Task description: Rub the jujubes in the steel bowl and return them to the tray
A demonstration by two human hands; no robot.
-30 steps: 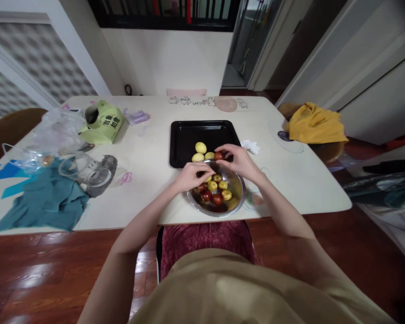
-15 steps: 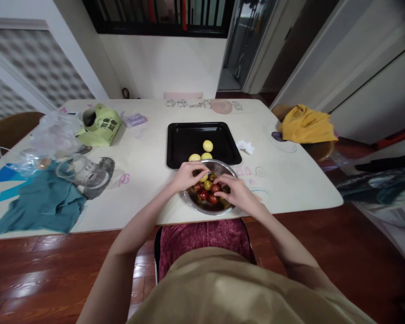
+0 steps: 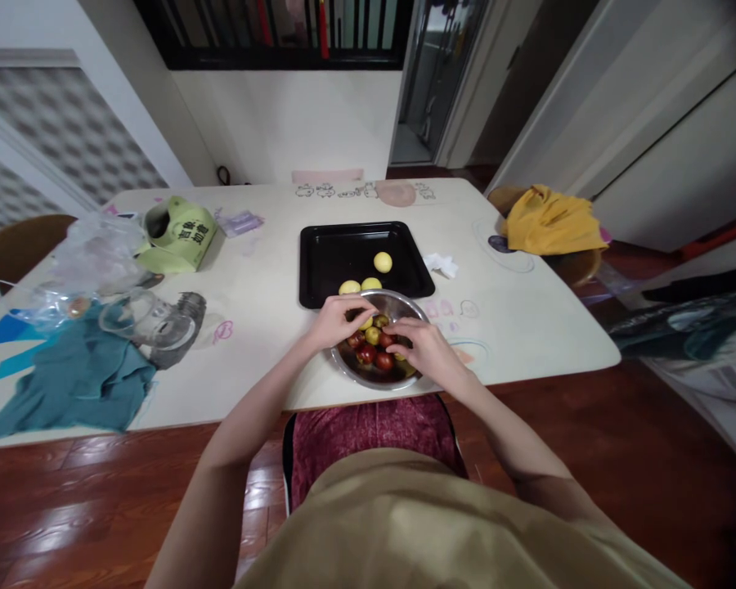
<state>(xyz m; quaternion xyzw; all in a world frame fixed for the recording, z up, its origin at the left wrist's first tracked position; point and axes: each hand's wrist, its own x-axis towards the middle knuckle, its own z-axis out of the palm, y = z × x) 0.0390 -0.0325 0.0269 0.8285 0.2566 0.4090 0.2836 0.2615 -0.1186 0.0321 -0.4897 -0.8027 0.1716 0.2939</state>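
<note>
A steel bowl (image 3: 375, 383) by the table's front edge holds several glossy red-brown fruits (image 3: 365, 352) and a smaller yellow-green one (image 3: 372, 335). My left hand (image 3: 342, 321) reaches over the bowl's left side, its fingers bent down on a round yellow fruit (image 3: 366, 322) that they partly hide. From the right, my right hand (image 3: 428, 347) curls its thumb and fingers about a red fruit (image 3: 386, 338) inside the bowl. Behind the bowl is a black tray (image 3: 337, 254) with a round yellow fruit (image 3: 383, 262) and two more near its front edge.
Crumpled white tissue (image 3: 442, 265) lies right of the tray. On the left of the table are a green paper box (image 3: 184, 237), plastic bags (image 3: 98, 249), a clear plastic container (image 3: 153, 319) and a teal cloth (image 3: 86, 372). A yellow cloth (image 3: 552, 221) hangs over a chair at right.
The view has shifted slightly. Both hands stay over the bowl with almost the same pose, and the fruits in the bowl and tray look nearly unchanged.
</note>
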